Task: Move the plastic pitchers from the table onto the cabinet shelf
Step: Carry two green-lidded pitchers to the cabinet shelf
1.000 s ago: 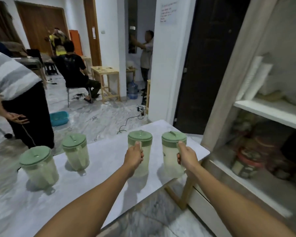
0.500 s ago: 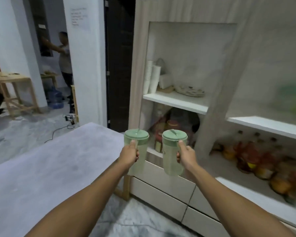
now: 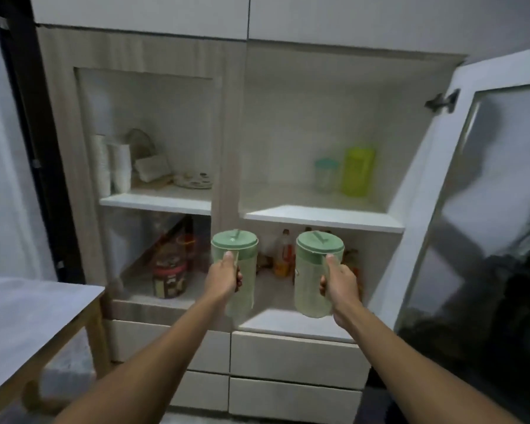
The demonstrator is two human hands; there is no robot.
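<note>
Both arms are stretched out toward the cabinet point(image 3: 141, 50), each fist wrapped tight round a pitcher handle. The left hand point(image 3: 222, 278) clamps the left pitcher point(image 3: 240, 289), thumb pressed up near the lid; the right hand point(image 3: 340, 283) clamps the right pitcher point(image 3: 308, 289) the same way. Both pitchers hang upright in the air, side by side but apart, in front of the lower open bay and below the white shelf point(image 3: 322, 217).

The pitchers are tall, round, pale translucent plastic, frosted-looking, each capped with a matte sage-green lid that has a small raised tab. The cabinet frame is light wood grain, the inside and shelves smooth white. Its right door point(image 3: 484, 194) stands swung open, a white frame round dark, glossy glass. On the right upper shelf sit a yellow-green container point(image 3: 358, 171) and a small clear jar point(image 3: 326, 175) with a teal lid, just beside each other. The left shelf holds stacked white cups point(image 3: 112, 171). Below are bottles point(image 3: 283, 252) and a dark jar point(image 3: 169, 278), blurred. The grey table point(image 3: 28, 313) with wooden legs shows at the lower left.

Half a second ago the pitchers were just past the table's end and the cabinet lay off to the right at an angle; now the cabinet is square ahead, and the grips are unchanged.
</note>
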